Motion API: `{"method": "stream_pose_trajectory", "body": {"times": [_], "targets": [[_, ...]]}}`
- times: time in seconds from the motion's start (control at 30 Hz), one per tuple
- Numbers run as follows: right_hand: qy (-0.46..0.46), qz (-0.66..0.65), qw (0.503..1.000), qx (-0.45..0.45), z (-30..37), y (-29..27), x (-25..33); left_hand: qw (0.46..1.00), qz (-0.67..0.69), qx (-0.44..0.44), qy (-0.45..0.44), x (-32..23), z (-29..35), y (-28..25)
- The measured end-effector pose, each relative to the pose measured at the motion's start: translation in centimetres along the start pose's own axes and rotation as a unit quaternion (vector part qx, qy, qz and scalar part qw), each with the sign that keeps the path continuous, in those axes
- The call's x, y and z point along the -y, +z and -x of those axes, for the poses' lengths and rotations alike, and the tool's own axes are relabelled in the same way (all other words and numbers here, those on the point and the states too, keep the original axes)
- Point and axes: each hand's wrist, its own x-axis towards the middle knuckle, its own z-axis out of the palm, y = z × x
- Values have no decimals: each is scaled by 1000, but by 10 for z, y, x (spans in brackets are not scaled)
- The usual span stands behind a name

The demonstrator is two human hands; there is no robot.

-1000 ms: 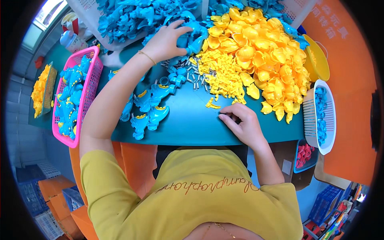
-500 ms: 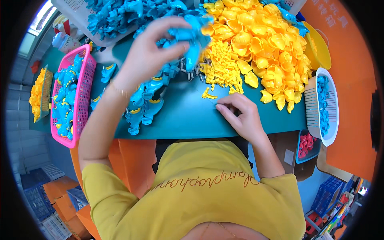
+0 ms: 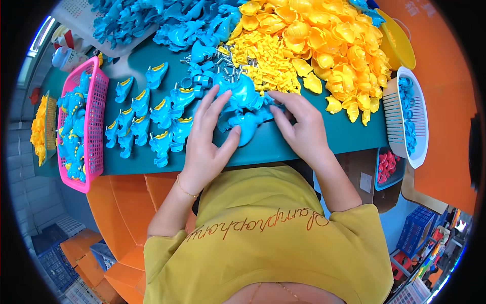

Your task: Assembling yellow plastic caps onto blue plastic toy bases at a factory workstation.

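Observation:
Several blue moulded plastic parts (image 3: pixel 245 124) lie in a small heap on the green tabletop in front of me. My left hand (image 3: pixel 210 134) is at the left side of this heap, fingers spread and curved. On the heap's right side my right hand (image 3: pixel 301 124) has its thumb and forefinger apart, the fingertips close to the parts. Whether either hand touches them I cannot tell. Left of my left hand stand rows of blue parts with yellow strips (image 3: pixel 162 111). Just beyond the heap are small yellow pieces (image 3: pixel 263 61), metal pins (image 3: pixel 230 71) and blue rings (image 3: pixel 201 80).
At the back are a large blue pile (image 3: pixel 192 25) and a large yellow pile of shells (image 3: pixel 324 40). A pink basket (image 3: pixel 96 126) of blue-and-yellow parts stands left. On the right are a white basket (image 3: pixel 421 121) with blue pieces and a yellow bowl (image 3: pixel 405 45).
My left hand, which held a bunch of blue parts over the back pile, has come down nearer; the parts now lie on the table. My right hand's fingers have spread beside them.

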Motion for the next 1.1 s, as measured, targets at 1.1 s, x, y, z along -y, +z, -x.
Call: {"method": "stream_pose_trajectory", "body": {"times": [1.1], "targets": [[138, -29, 990, 33, 39, -50, -19, 973, -69, -37, 217, -6, 9, 25]]}}
